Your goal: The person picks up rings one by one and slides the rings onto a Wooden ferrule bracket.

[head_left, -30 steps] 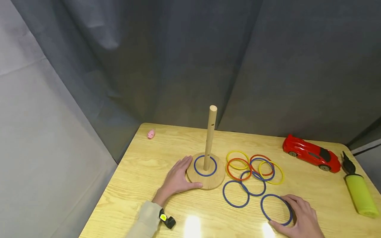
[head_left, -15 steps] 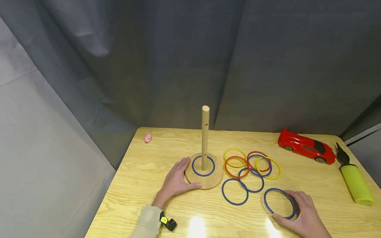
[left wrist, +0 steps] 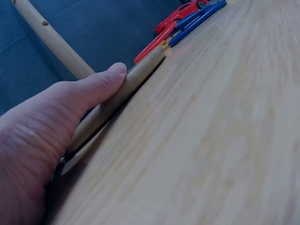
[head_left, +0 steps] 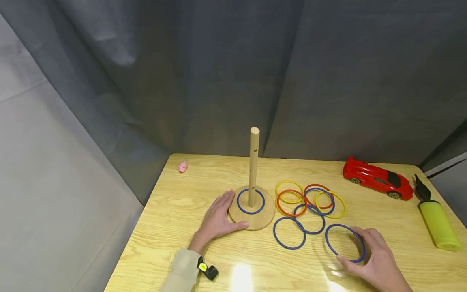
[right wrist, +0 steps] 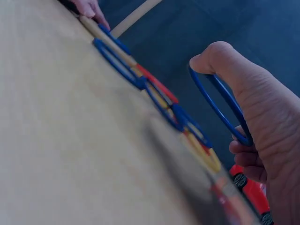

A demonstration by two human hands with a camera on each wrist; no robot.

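One blue ring [head_left: 326,237], head view lower right, has left the table [head_left: 153,243], pinched by your right hand [head_left: 377,257], likely free to carry; your left hand [head_left: 217,219], fingers apart. Left wrist, centre: it touches the wooden base [left wrist: 141,71]. Right wrist, right: ring airborne.

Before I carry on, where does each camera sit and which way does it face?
Head: on the head, facing forward and down at the table; both hands and the left sleeve show.
Left wrist: faces past the left hand, thumb on the wooden stand; only that hand shows.
Right wrist: faces past the right hand, pinching a blue ring; part of the left shows beyond.
Both wrist views share: stand, loose rings, red car.
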